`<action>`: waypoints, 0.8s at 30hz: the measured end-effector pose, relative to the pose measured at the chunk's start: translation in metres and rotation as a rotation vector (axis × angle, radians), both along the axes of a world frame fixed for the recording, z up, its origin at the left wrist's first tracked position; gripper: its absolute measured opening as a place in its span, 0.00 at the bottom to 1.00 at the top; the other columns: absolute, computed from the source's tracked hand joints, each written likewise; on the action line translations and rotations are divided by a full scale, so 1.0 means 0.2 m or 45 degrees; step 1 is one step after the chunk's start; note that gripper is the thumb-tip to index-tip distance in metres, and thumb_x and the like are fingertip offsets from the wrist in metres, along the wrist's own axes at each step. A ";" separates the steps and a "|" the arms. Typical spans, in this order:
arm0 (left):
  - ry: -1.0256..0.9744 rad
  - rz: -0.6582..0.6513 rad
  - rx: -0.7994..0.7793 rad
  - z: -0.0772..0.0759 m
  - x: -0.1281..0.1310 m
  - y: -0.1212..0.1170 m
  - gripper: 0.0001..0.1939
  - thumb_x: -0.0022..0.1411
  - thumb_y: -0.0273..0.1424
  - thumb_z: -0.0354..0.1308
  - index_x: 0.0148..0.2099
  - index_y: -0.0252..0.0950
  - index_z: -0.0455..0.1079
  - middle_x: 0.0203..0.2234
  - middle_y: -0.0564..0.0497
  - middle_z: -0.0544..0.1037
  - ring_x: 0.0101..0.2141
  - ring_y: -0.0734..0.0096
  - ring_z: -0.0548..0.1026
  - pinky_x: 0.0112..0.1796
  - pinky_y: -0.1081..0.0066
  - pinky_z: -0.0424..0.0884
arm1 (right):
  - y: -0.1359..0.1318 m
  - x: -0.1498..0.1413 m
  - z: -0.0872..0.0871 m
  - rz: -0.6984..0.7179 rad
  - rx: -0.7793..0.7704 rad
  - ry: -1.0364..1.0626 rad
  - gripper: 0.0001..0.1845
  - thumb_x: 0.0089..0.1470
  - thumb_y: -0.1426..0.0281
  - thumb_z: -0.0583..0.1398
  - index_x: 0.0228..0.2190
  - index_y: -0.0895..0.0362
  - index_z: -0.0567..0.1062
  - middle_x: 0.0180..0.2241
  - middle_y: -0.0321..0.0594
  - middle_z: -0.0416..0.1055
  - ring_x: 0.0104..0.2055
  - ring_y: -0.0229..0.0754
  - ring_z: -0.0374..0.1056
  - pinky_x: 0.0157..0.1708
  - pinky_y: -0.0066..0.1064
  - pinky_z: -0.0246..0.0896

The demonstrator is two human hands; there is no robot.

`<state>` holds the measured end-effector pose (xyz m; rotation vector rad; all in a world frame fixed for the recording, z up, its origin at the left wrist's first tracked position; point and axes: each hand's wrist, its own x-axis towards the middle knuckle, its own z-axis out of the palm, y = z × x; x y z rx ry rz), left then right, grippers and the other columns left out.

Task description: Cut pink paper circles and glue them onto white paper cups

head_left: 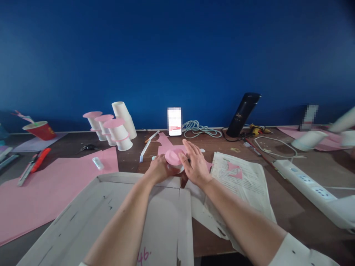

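My left hand (158, 168) is closed around a white paper cup (179, 168), which shows only in part between my hands. On top of the cup lies a round pink paper disc (173, 157). My right hand (195, 162) is open, its fingers stretched out and its thumb side touching the disc's right edge. Behind my hands lies a pink paper scrap (164, 140). To the left stand stacked white cups (124, 144) with pink discs between and on top of them.
A white cardboard box lid (116, 218) lies under my forearms, with pink sheets (69, 173) and a red-handled cutter (40, 160) at left. At the back stand a lit phone (174, 122) and a black flask (243, 115). Printed paper (249, 181) and a power strip (307, 184) lie right.
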<state>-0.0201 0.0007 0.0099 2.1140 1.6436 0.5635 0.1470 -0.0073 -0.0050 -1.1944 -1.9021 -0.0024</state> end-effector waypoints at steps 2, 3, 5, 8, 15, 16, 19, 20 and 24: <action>-0.005 -0.010 -0.012 0.01 0.00 0.00 0.22 0.48 0.38 0.65 0.46 0.36 0.73 0.44 0.42 0.77 0.47 0.53 0.73 0.45 0.61 0.69 | -0.02 -0.03 0.00 0.011 -0.043 -0.069 0.30 0.65 0.58 0.48 0.63 0.59 0.58 0.61 0.49 0.62 0.65 0.52 0.54 0.61 0.50 0.53; -0.002 -0.011 -0.022 0.02 0.01 0.00 0.22 0.48 0.37 0.65 0.46 0.36 0.73 0.44 0.43 0.77 0.47 0.53 0.73 0.45 0.62 0.68 | -0.02 -0.04 0.00 0.005 -0.070 -0.098 0.30 0.65 0.58 0.48 0.63 0.59 0.58 0.62 0.48 0.61 0.65 0.52 0.53 0.61 0.50 0.52; 0.022 -0.005 -0.035 0.02 0.01 0.00 0.21 0.48 0.35 0.65 0.46 0.36 0.73 0.44 0.44 0.76 0.46 0.53 0.73 0.45 0.63 0.68 | -0.04 -0.06 0.00 -0.022 -0.120 -0.141 0.30 0.65 0.57 0.48 0.62 0.59 0.58 0.62 0.47 0.61 0.65 0.51 0.52 0.62 0.49 0.51; 0.047 -0.006 -0.034 0.02 0.01 0.00 0.21 0.48 0.34 0.65 0.46 0.36 0.73 0.45 0.43 0.76 0.45 0.52 0.74 0.43 0.63 0.69 | -0.04 -0.07 0.00 -0.068 -0.174 -0.176 0.30 0.65 0.57 0.48 0.62 0.59 0.59 0.62 0.47 0.61 0.65 0.52 0.53 0.61 0.50 0.51; 0.020 -0.008 -0.046 0.04 0.01 -0.01 0.22 0.47 0.33 0.65 0.47 0.35 0.73 0.45 0.41 0.76 0.46 0.50 0.74 0.44 0.61 0.68 | -0.05 -0.07 0.00 -0.104 -0.186 -0.194 0.30 0.64 0.57 0.49 0.62 0.59 0.59 0.61 0.47 0.62 0.63 0.53 0.56 0.60 0.51 0.52; 0.016 -0.008 -0.051 0.04 0.01 -0.01 0.22 0.47 0.33 0.65 0.47 0.34 0.72 0.45 0.41 0.76 0.45 0.50 0.74 0.43 0.61 0.68 | -0.05 -0.07 0.00 -0.101 -0.182 -0.191 0.30 0.64 0.57 0.48 0.62 0.58 0.59 0.61 0.47 0.63 0.63 0.53 0.56 0.60 0.51 0.52; 0.022 -0.034 -0.072 0.05 0.01 -0.01 0.24 0.48 0.35 0.64 0.48 0.35 0.72 0.45 0.40 0.76 0.47 0.48 0.73 0.44 0.58 0.68 | -0.05 -0.07 0.00 -0.079 -0.153 -0.176 0.32 0.64 0.56 0.49 0.64 0.57 0.55 0.62 0.47 0.61 0.64 0.53 0.55 0.60 0.51 0.52; 0.028 -0.048 -0.081 0.05 0.00 -0.01 0.25 0.48 0.37 0.65 0.49 0.35 0.71 0.46 0.40 0.75 0.48 0.46 0.72 0.46 0.57 0.67 | -0.05 -0.06 0.00 -0.073 -0.136 -0.165 0.33 0.63 0.56 0.49 0.64 0.58 0.53 0.63 0.49 0.60 0.64 0.54 0.54 0.60 0.51 0.52; 0.043 -0.062 -0.084 0.02 -0.06 0.01 0.46 0.44 0.44 0.67 0.63 0.35 0.58 0.58 0.34 0.67 0.59 0.39 0.61 0.55 0.50 0.59 | -0.05 -0.04 0.02 -0.079 -0.054 -0.101 0.38 0.62 0.54 0.49 0.66 0.61 0.48 0.64 0.53 0.55 0.66 0.54 0.51 0.61 0.51 0.51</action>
